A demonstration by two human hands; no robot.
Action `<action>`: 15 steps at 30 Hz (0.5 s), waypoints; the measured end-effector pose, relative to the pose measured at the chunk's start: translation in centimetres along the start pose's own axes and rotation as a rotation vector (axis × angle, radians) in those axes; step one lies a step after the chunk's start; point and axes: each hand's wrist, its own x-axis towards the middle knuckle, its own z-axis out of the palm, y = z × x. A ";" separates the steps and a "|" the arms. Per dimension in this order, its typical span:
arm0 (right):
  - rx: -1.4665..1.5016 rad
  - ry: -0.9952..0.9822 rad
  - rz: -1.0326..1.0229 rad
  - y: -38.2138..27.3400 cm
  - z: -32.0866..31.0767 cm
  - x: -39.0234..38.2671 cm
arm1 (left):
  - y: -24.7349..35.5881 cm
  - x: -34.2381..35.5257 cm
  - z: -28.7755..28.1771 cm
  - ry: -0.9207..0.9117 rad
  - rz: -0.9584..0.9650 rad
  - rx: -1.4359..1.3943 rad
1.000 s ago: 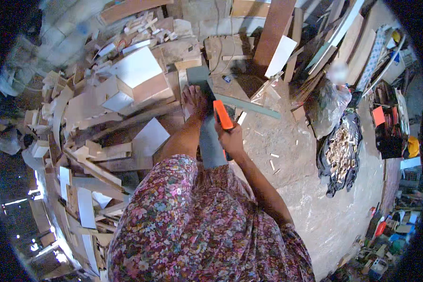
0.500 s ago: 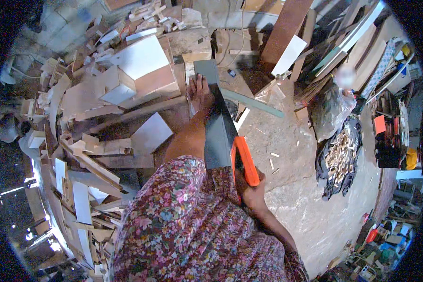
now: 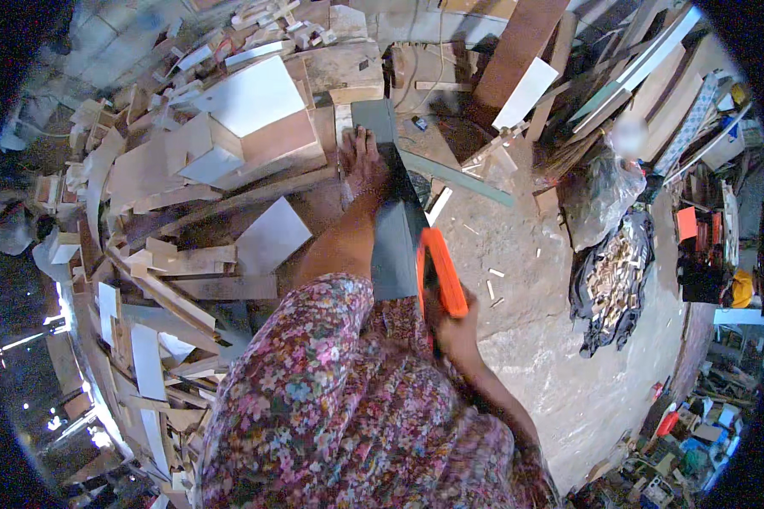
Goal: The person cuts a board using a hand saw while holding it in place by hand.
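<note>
A long dark grey board (image 3: pixel 393 254) lies lengthwise in front of me, its near end against my flowered garment. My left hand (image 3: pixel 363 165) rests on the far part of this board, fingers stretched out, palm down, holding nothing. Low at the board's right edge, my right hand (image 3: pixel 450 321) is closed around the orange handle of a handsaw (image 3: pixel 444 276). The dark saw blade runs forward from the handle along the board's right side. Its toothed edge, and whether it is in a cut, I cannot make out.
Wood offcuts and a white-topped box (image 3: pixel 259 97) crowd the left. Planks (image 3: pixel 518 64) lean at the back right. On the floor to the right sit a clear plastic bag (image 3: pixel 603 191) and a black sack with wood bits (image 3: pixel 613 271). A greenish strip (image 3: pixel 458 176) lies beyond the saw.
My right hand and the handsaw have moved a little forward along the board. My left hand stays on the board in nearly the same place.
</note>
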 end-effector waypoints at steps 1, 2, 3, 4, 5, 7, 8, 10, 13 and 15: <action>-0.010 0.021 0.051 -0.9 -0.4 -1.1 | 0.1 0.0 0.0 0.068 0.010 -0.013; 0.001 0.001 0.064 -1.5 -0.6 -1.6 | 0.2 0.0 0.0 0.050 -0.008 -0.018; 0.001 0.000 0.078 -1.6 -0.4 -1.4 | 0.2 0.0 0.1 0.028 -0.002 0.026; 0.000 -0.007 0.091 -1.5 -0.2 -0.8 | 0.2 0.1 0.2 -0.075 -0.027 0.076; -0.153 -0.008 0.062 -0.7 0.6 0.7 | 0.1 0.0 0.3 -0.098 -0.033 0.135; 0.024 0.028 -0.122 1.6 2.4 4.7 | 0.0 0.1 0.7 -0.085 -0.033 0.120; 0.079 0.021 -0.116 3.0 3.1 6.7 | -0.1 0.1 0.8 -0.082 -0.037 0.104; 0.153 -0.008 -0.033 5.3 4.1 9.3 | -0.3 0.0 0.9 -0.092 -0.057 0.074; 0.133 0.068 0.052 6.5 4.7 10.0 | -0.3 0.0 1.3 -0.114 -0.048 0.006; 0.198 0.038 -0.047 5.4 4.5 8.2 | -0.2 0.1 1.3 0.026 -0.003 0.001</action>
